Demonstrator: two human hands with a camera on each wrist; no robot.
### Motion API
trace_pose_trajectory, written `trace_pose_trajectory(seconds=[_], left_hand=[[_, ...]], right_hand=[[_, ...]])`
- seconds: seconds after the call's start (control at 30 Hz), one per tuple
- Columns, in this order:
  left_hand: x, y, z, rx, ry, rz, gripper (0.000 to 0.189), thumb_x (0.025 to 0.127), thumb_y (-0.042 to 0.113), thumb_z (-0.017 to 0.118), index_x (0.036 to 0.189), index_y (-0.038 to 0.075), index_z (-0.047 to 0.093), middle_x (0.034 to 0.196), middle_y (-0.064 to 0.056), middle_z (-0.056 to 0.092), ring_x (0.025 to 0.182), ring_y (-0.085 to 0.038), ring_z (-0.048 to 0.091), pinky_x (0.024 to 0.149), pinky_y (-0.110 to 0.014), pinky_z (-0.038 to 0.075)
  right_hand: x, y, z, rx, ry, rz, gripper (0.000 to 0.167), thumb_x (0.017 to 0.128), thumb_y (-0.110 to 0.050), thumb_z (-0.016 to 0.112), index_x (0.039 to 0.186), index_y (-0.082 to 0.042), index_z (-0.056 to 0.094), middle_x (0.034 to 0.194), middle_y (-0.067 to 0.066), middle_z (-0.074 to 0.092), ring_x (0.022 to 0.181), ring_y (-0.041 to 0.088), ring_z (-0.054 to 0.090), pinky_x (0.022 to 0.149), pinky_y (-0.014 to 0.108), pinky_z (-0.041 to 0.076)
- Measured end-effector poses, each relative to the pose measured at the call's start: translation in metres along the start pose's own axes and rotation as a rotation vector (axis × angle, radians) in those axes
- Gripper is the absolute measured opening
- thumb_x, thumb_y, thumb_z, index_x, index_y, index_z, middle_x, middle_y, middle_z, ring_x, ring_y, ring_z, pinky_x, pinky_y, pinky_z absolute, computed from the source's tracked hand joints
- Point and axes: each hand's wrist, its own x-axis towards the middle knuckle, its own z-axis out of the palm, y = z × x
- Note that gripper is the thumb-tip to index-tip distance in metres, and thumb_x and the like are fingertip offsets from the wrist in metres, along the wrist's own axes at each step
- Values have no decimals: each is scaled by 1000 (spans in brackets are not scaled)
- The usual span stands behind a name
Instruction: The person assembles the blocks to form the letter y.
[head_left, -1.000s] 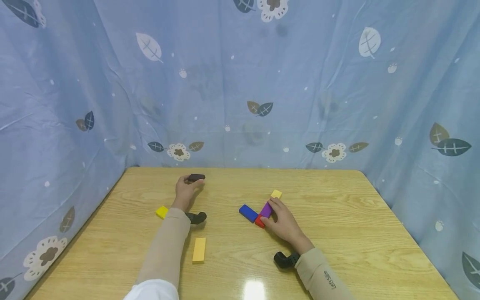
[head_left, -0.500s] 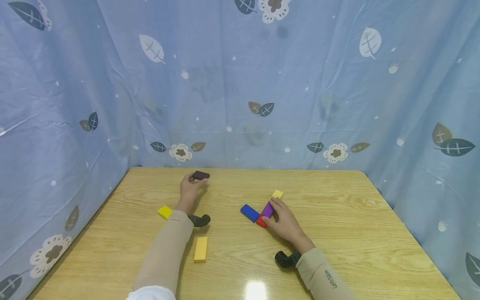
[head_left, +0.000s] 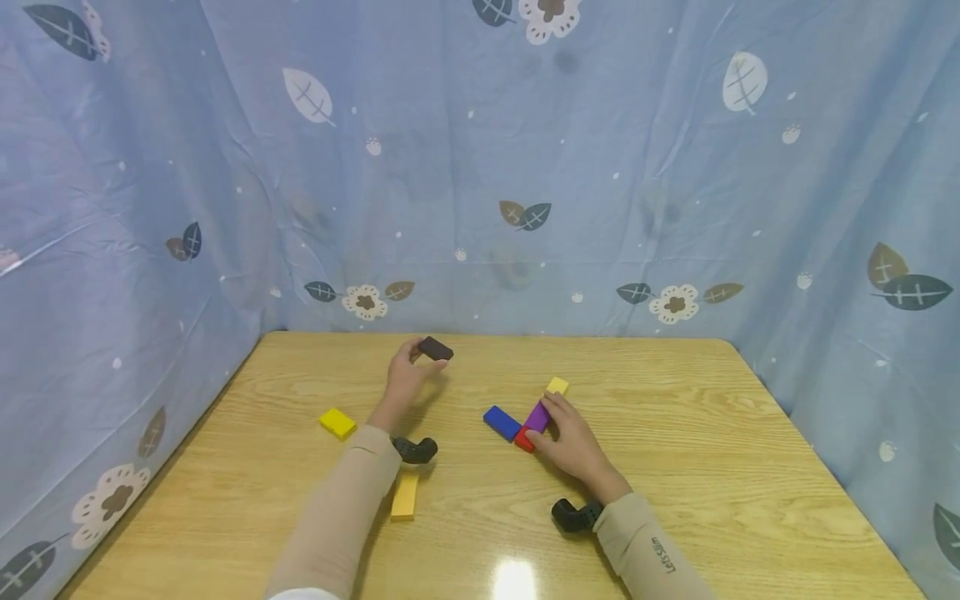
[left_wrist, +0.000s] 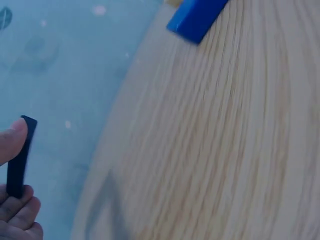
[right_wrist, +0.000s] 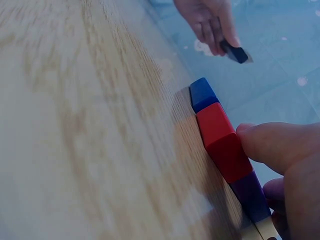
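My left hand (head_left: 405,379) pinches a black rectangular block (head_left: 436,348) between thumb and fingers, raised over the far part of the table. In the left wrist view the black block (left_wrist: 20,157) stands nearly edge-on between thumb and fingertips. At centre right, my right hand (head_left: 576,446) holds a red block (head_left: 523,439) and a purple block (head_left: 537,415), thumb on the red, fingers by the purple's far end. A pale yellow block (head_left: 557,385) continues that row, partly under the fingertips. A blue block (head_left: 502,423) angles off leftward from the red end, forming a V.
A bright yellow block (head_left: 338,422) lies on the left of the wooden table (head_left: 675,483). An orange-yellow block (head_left: 404,500) lies nearer, its far end behind the left wrist's black camera mount (head_left: 415,451). A blue patterned curtain (head_left: 450,167) rises behind the table and along both sides.
My left hand has carried the black block to the right and turned it slightly. The left arm has uncovered more of the bright yellow block. My right hand has stayed at the row.
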Motion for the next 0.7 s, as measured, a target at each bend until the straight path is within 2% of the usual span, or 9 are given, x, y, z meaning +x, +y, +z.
trace_pose_trajectory(seconds=[0.17,0.47,0.7], left_hand=[[-3,9,10,12,-46,15,75,83,23,73,143,0,34,143,-20,42,136,-35,36,113,-47,30],[-13,13,20,53,-70,1,73,81,23,76,141,2,39,140,-17,47,135,-34,39,112,-48,32],[-22,22,29,82,-120,-3,73,81,24,76,141,5,40,140,-16,47,135,-34,38,110,-50,35]], right_hand=[[1,-2,-3,8,3,-1,67,88,-31,65,138,7,42,148,23,35,139,40,28,113,53,27],[0,-2,-1,17,-17,17,68,88,-32,65,139,7,42,149,24,34,139,40,27,114,53,26],[1,-1,-1,2,-12,19,68,89,-33,64,139,7,42,149,23,34,139,40,28,113,53,26]])
